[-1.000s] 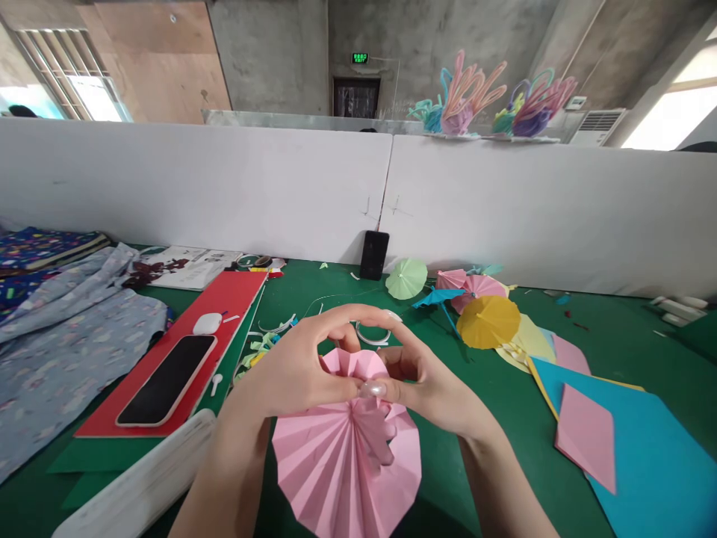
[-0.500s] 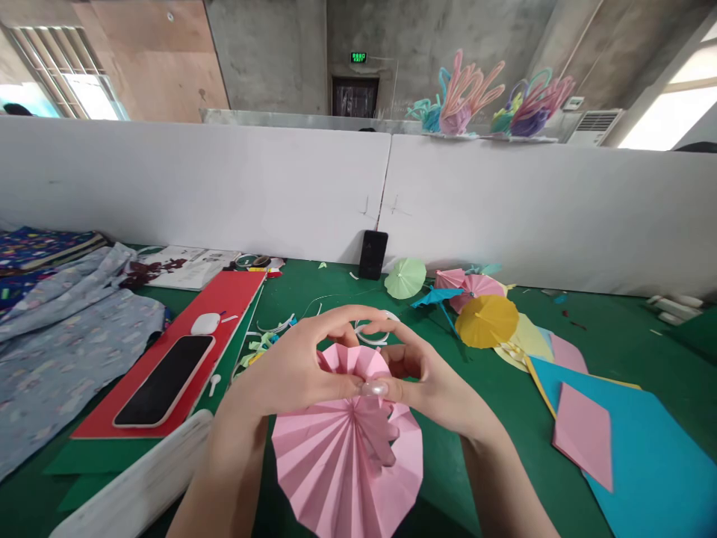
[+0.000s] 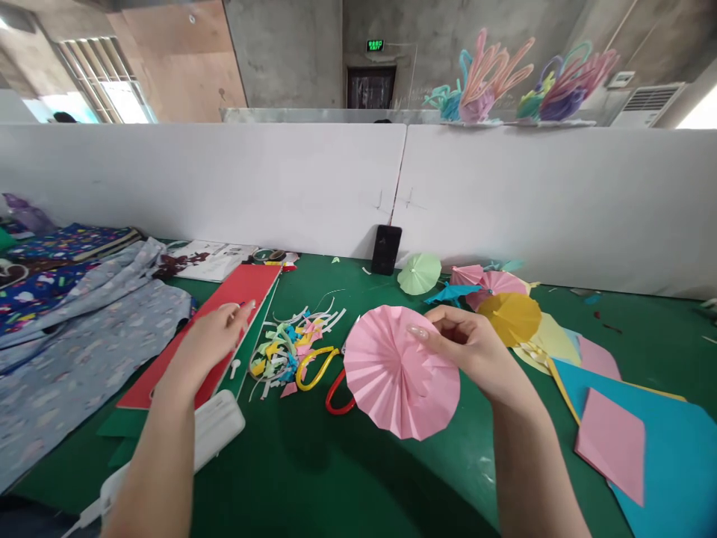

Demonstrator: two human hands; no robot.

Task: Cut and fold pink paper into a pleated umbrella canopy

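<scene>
My right hand [image 3: 470, 344] pinches the upper right edge of a round, pleated pink paper fan [image 3: 386, 373], which hangs tilted above the green table with its folds spread out from the centre. On the left, my left hand [image 3: 210, 340] reaches over the red sheet [image 3: 258, 280]. Its fingertips are drawn together beside a white earphone case, mostly hidden; whatever is between them is too small to make out. Below the fingers lies a white earphone [image 3: 234, 368]. Scissors with yellow and red handles [image 3: 317, 370] lie partly behind the fan.
Colourful paper scraps [image 3: 291, 344] are heaped left of the fan. Small paper umbrellas [image 3: 509, 317] stand at the right rear, with blue paper [image 3: 672, 456] and folded pink paper [image 3: 610, 444] nearer. A black phone [image 3: 386, 250] leans on the white partition [image 3: 280, 187]. A white power strip [image 3: 218, 430] lies below my left forearm.
My left hand has let go of the pink fan and moved left over the red sheet. My right hand has brought the fan up and right, uncovering the scissors and scraps.
</scene>
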